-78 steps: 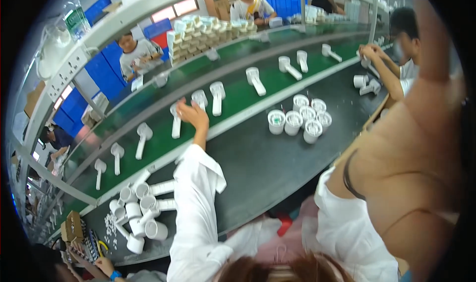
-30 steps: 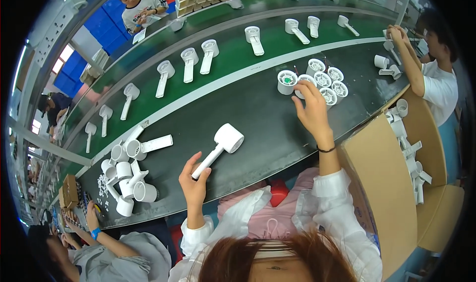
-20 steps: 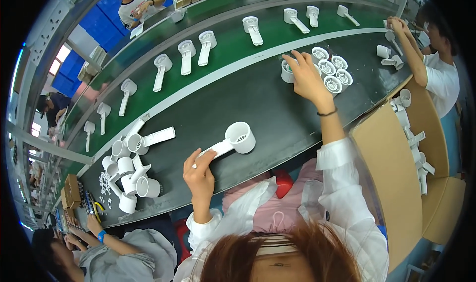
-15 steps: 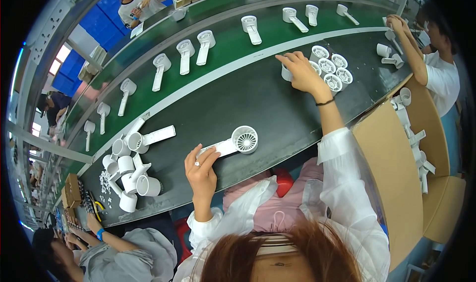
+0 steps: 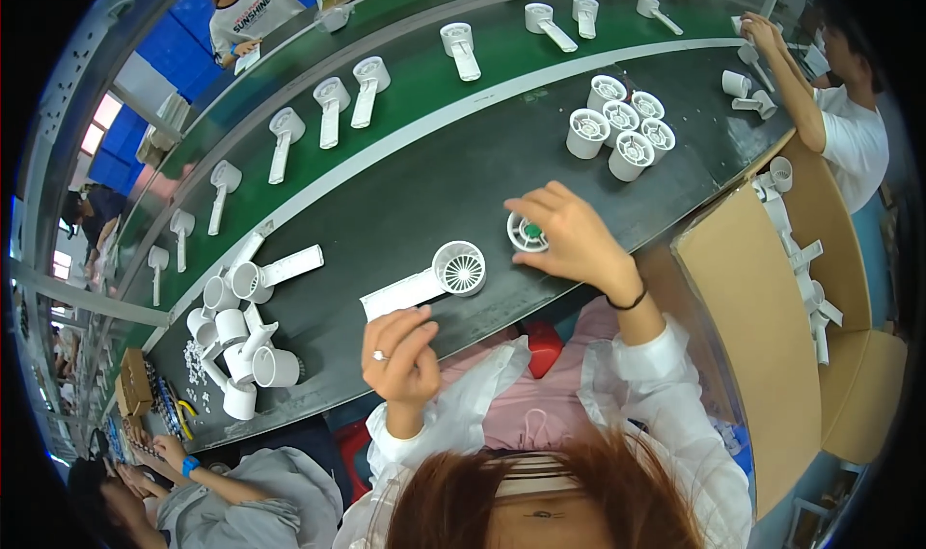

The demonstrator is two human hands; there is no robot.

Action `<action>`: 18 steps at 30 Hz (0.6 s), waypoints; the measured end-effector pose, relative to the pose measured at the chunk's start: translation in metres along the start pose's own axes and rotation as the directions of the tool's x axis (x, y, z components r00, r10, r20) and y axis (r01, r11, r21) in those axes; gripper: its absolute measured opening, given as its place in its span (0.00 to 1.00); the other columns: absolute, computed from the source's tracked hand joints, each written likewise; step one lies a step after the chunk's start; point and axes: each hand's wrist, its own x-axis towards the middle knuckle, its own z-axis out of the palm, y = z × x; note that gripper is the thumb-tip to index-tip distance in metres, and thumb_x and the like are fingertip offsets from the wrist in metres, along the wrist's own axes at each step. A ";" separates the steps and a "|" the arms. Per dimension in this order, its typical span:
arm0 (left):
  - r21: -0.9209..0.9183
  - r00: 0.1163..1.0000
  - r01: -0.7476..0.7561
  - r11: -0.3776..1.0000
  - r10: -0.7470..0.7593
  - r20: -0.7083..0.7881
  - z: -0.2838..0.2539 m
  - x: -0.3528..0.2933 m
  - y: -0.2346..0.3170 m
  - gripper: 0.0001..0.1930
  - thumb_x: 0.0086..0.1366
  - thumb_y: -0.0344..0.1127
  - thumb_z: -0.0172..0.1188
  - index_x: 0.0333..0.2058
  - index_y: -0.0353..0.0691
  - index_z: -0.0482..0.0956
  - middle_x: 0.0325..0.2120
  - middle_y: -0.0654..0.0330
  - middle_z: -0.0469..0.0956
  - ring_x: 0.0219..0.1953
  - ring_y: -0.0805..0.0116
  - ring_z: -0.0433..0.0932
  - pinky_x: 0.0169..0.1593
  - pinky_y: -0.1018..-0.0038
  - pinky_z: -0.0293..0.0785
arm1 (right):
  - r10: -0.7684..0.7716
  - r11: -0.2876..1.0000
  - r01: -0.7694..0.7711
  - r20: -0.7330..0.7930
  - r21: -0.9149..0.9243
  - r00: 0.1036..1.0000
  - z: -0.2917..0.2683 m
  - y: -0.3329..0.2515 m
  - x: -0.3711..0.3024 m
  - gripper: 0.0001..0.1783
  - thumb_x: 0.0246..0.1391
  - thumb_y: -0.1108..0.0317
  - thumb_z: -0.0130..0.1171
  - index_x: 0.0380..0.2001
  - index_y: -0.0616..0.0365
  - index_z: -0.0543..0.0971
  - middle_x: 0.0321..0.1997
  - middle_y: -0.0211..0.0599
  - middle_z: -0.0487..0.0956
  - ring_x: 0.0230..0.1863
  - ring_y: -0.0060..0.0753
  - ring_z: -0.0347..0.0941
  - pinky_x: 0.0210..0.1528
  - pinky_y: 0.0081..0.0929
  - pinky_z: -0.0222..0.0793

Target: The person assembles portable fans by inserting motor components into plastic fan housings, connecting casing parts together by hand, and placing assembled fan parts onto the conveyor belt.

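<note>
My right hand [image 5: 579,240] grips a white spoked cylinder [image 5: 516,233] with a green centre by its rim, just above the dark worktop. To its left lies a white handled fan housing [image 5: 461,269], its round head facing up with a radial grille inside and its flat handle pointing left. My left hand [image 5: 400,354], a ring on one finger, is beside the near side of that handle, fingers loosely bent and apart, with nothing seen in them. Farther right, several matching white spoked cylinders [image 5: 620,117] stand upright in a cluster.
White handled housings lie heaped [image 5: 236,342] at the left, beside small white bits [image 5: 196,370]. A green conveyor [image 5: 405,110] carries a row of them along the far side. A cardboard box [image 5: 743,327] of white parts stands at right. Co-workers sit on both sides.
My right hand has come back toward me from the cluster with a spoked cylinder in it. My left hand has let go of the housing's handle and drawn slightly nearer me.
</note>
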 end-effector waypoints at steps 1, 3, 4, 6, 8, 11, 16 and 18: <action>-0.083 1.000 -0.013 0.996 0.013 -0.003 0.006 0.003 0.007 0.11 0.42 0.15 0.52 0.26 0.31 0.79 0.29 0.48 0.81 0.31 0.51 0.79 0.37 0.65 0.76 | -0.039 0.999 0.039 -0.013 0.037 0.999 0.002 -0.001 -0.006 0.37 0.27 0.68 0.74 0.48 0.58 0.76 0.50 0.42 0.76 0.43 0.46 0.72 0.47 0.37 0.71; -0.104 0.998 -0.053 0.993 0.055 0.014 0.019 0.011 0.016 0.11 0.42 0.15 0.52 0.26 0.31 0.79 0.30 0.47 0.81 0.29 0.52 0.79 0.34 0.67 0.76 | -0.075 0.996 0.074 0.026 0.041 0.997 -0.003 0.007 -0.016 0.40 0.26 0.70 0.74 0.51 0.56 0.74 0.53 0.42 0.74 0.44 0.46 0.72 0.48 0.37 0.70; -0.147 0.998 -0.048 0.988 0.054 0.043 0.025 0.013 0.021 0.11 0.42 0.15 0.53 0.26 0.31 0.79 0.30 0.47 0.81 0.29 0.53 0.79 0.35 0.67 0.77 | -0.119 0.992 0.116 0.062 0.048 0.991 -0.005 0.009 -0.019 0.43 0.25 0.71 0.74 0.53 0.54 0.73 0.57 0.42 0.73 0.45 0.46 0.72 0.49 0.37 0.70; -0.201 0.994 -0.036 0.979 0.055 0.091 0.039 0.012 0.025 0.16 0.38 0.17 0.56 0.30 0.33 0.81 0.33 0.51 0.80 0.32 0.54 0.80 0.35 0.67 0.77 | -0.034 0.994 0.023 0.107 0.105 0.994 -0.016 0.002 -0.022 0.44 0.26 0.71 0.74 0.55 0.53 0.72 0.59 0.43 0.72 0.47 0.47 0.72 0.50 0.38 0.70; -0.209 0.986 0.034 0.977 0.001 0.166 0.052 0.015 0.037 0.13 0.43 0.17 0.56 0.31 0.32 0.80 0.35 0.49 0.80 0.33 0.53 0.80 0.38 0.67 0.77 | 0.051 0.985 -0.075 0.154 0.156 0.987 -0.022 -0.001 -0.028 0.45 0.26 0.70 0.74 0.56 0.51 0.71 0.60 0.45 0.70 0.49 0.49 0.71 0.52 0.38 0.69; -0.189 0.934 0.183 0.965 -0.111 0.340 0.070 0.009 0.050 0.16 0.52 0.21 0.58 0.42 0.31 0.77 0.42 0.44 0.77 0.41 0.48 0.78 0.45 0.66 0.75 | 0.065 0.993 -0.074 0.104 0.094 0.993 -0.027 -0.005 -0.038 0.47 0.30 0.70 0.74 0.60 0.51 0.68 0.60 0.51 0.69 0.50 0.49 0.73 0.50 0.37 0.72; -0.178 0.860 0.306 0.935 -0.191 0.473 0.091 0.003 0.043 0.27 0.57 0.30 0.61 0.56 0.29 0.67 0.47 0.39 0.74 0.48 0.42 0.74 0.50 0.60 0.71 | 0.311 0.780 -0.403 0.263 0.478 0.913 -0.039 -0.017 -0.059 0.43 0.42 0.74 0.68 0.64 0.57 0.62 0.51 0.55 0.75 0.40 0.38 0.80 0.42 0.29 0.78; -0.204 0.876 0.310 0.928 -0.195 0.441 0.096 0.002 0.037 0.31 0.56 0.33 0.63 0.58 0.30 0.65 0.48 0.40 0.74 0.48 0.44 0.75 0.50 0.62 0.71 | 0.369 0.631 -0.547 0.407 0.551 0.836 -0.050 -0.015 -0.065 0.40 0.44 0.75 0.66 0.62 0.59 0.64 0.40 0.49 0.81 0.36 0.32 0.80 0.39 0.26 0.76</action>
